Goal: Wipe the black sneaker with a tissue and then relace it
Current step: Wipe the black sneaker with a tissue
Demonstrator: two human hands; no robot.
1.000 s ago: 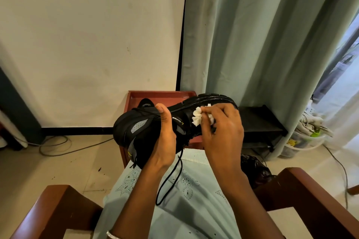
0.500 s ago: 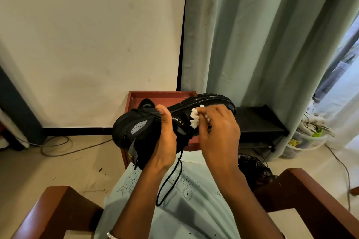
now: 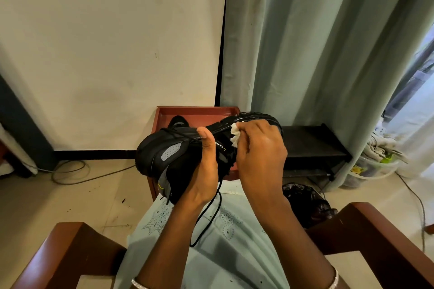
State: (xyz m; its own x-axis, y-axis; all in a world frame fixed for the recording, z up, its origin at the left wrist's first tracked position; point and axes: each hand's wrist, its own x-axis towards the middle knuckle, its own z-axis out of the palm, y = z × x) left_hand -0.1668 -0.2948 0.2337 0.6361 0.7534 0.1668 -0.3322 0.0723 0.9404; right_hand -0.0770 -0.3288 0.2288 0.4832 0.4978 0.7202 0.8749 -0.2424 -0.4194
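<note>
Two hands work close together on one shoe, held in the air above the person's lap. The left hand (image 3: 202,171) grips a black sneaker with grey side panels (image 3: 164,155) from below, its fingers hidden under the shoe and its thumb pressed flat along the side just under the sole. The sneaker lies on its side, heel to the left, toe to the right, sole facing away. The right hand (image 3: 260,148) pinches a crumpled white tissue (image 3: 234,135) with curled fingers and presses it against the sole edge near the toe. A black round lace (image 3: 206,218) hangs loose from the sneaker and loops down over the pale green embroidered cloth (image 3: 223,253) that covers the lap.

A reddish-brown wooden chair arm (image 3: 58,253) shows at each side of the lap. Beyond the sneaker stands a red-brown wooden stand with a raised rim (image 3: 195,110); a dark shoe-like shape (image 3: 178,121) lies in it near its far edge, mostly hidden. To its right is a low black rack (image 3: 312,141), with a crumpled black plastic bag (image 3: 305,199) on the floor before it. A grey-green curtain (image 3: 317,42) hangs behind the rack, beside a cream wall (image 3: 105,42). Grey cables (image 3: 70,171) trail over the pale floor at left.
</note>
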